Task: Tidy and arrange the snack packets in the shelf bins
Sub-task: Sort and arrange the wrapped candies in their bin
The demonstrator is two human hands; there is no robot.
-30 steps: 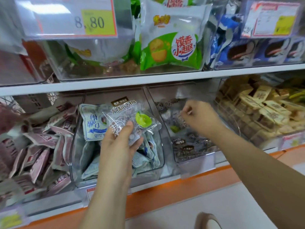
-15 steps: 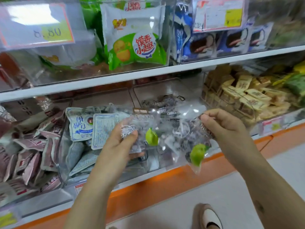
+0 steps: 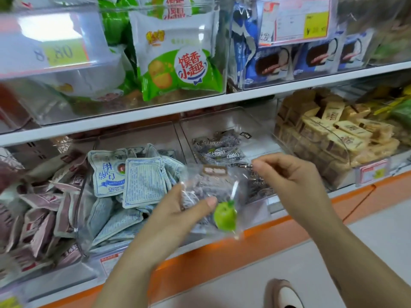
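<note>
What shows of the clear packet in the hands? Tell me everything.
The packet is a clear, crinkly plastic pouch holding dark purplish pieces, with a brown label near its top edge and a green fruit printed at its lower right. It is held roughly upright, facing the camera, in front of the bin of like packets. The left hand grips its lower left, thumb across the front; the right hand seems to pinch its upper right corner.

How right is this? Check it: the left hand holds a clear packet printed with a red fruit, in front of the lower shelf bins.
One thing is wrong: the fruit is green, not red. The head view shows the left hand holding a clear packet printed with a green fruit, in front of the lower shelf bins.
</note>
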